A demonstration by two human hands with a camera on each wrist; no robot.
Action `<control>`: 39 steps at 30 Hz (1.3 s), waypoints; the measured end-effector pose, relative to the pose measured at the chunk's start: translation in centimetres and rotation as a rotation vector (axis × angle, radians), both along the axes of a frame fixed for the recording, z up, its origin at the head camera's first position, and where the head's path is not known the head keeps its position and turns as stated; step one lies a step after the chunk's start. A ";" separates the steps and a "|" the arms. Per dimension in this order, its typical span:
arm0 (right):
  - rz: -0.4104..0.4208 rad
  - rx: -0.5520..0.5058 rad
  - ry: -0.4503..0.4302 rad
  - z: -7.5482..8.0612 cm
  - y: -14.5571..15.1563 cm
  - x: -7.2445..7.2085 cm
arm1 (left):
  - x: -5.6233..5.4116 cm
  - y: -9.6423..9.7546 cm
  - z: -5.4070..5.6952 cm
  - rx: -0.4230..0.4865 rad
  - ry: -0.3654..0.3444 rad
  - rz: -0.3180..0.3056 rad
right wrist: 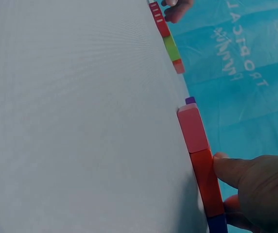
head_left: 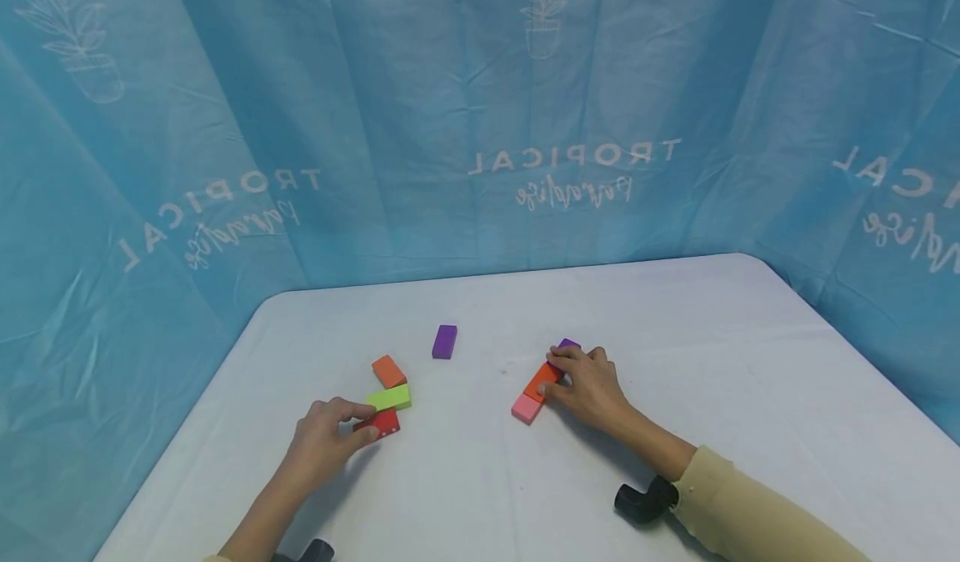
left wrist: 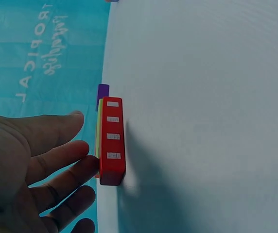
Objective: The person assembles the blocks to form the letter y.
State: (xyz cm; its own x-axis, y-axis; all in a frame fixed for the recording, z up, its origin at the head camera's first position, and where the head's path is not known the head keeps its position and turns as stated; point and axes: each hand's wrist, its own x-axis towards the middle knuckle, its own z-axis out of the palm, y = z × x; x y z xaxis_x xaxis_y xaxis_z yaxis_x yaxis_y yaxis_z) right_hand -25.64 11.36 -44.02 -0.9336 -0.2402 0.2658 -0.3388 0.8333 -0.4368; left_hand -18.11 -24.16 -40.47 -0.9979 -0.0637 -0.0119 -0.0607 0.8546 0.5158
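White table (head_left: pixel 450 483) before a blue curtain (head_left: pixel 420 112).
We see the left hand (head_left: pixel 318 447), fingers apart, at the red block (head_left: pixel 387 423); the right hand (head_left: pixel 592 387) thumbs the right-side orange block (head_left: pixel 539 382), but we cannot tell whether it grips.

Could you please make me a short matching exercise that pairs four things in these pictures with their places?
Things:
1. Green block
2. Curtain
3. Pink block
4. Red block

Places:
A. At the near end of the row of blocks by the right hand
B. Nearest the left hand, its white marks showing
C. Between an orange block and the red one
D. Hanging behind the table

Right pairs: 1-C; 2-D; 3-A; 4-B
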 end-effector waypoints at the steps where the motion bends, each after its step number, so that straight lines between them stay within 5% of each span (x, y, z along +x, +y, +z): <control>1: 0.000 0.000 0.001 0.0 0.0 0.0 | 0.0 -0.1 0.0 -0.002 -0.001 0.000; 18: -0.005 -0.006 0.003 -0.1 -0.1 0.0 | -0.4 -0.8 -1.4 -0.040 -0.076 0.041; 25: -0.009 0.001 0.022 -0.2 0.0 -0.1 | -0.4 -0.7 -1.5 -0.052 -0.054 0.027; 39: -0.009 0.000 0.024 -0.2 -0.1 0.0 | -0.1 0.0 0.2 -0.008 0.011 0.010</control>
